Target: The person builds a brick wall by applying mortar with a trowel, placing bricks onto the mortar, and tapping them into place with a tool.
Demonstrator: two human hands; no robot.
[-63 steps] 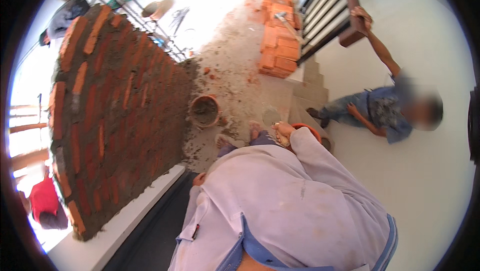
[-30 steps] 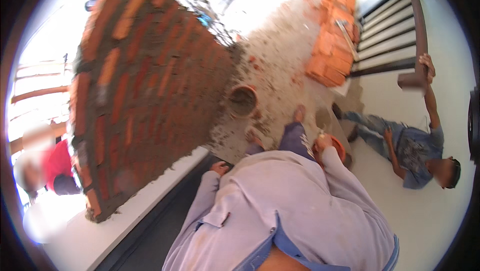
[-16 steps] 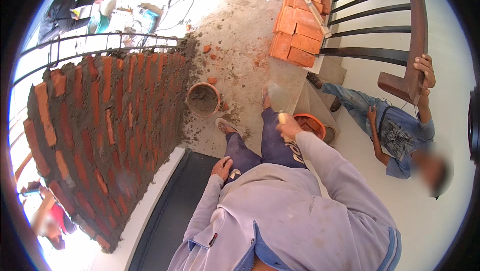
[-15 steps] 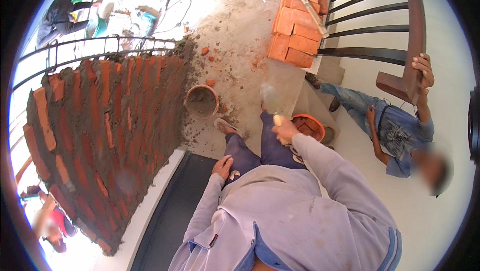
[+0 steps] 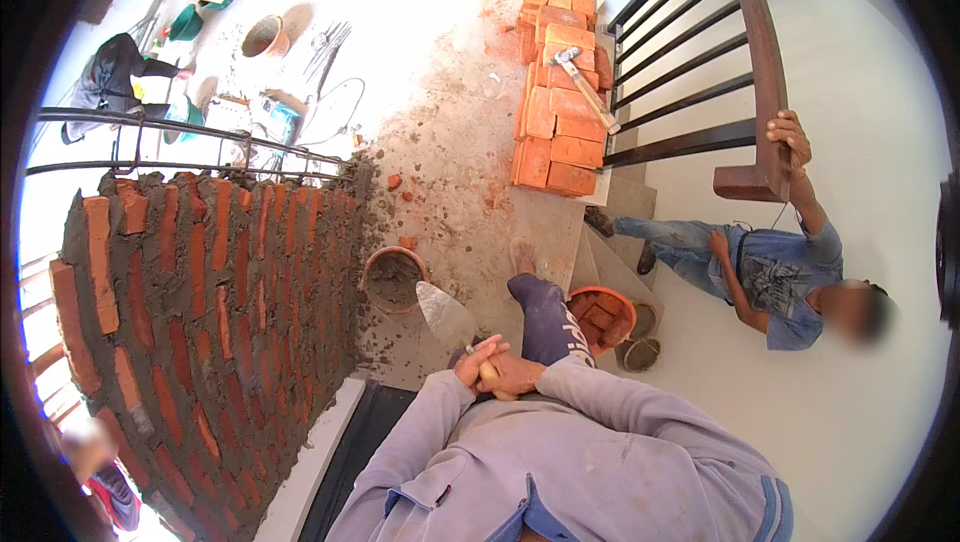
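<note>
My right hand (image 5: 511,374) is closed on the wooden handle of a trowel (image 5: 447,314) at my waist. My left hand (image 5: 473,366) is beside it, its fingers on the same trowel near the handle. The flat metal blade points up and left toward a mortar bucket (image 5: 393,272) on the gritty floor. Left of me stands a rough brick wall (image 5: 189,322) with grey mortar between and over the bricks. By my right leg is an orange bucket (image 5: 615,308) with brick pieces in it.
Stacked bricks (image 5: 558,157) carry a hammer (image 5: 588,90) beside a railing (image 5: 754,62). A co-worker (image 5: 768,272) on the steps (image 5: 630,202) at right grips the rail. Other people (image 5: 115,82) (image 5: 105,472) are beyond the wall and its rebar (image 5: 190,132). Several tubs (image 5: 183,24) lie farther off.
My two hands have come together at my waist with the trowel, the left leaving my thigh and the right moving left. The view has shifted, so the wall and bricks sit lower in it.
</note>
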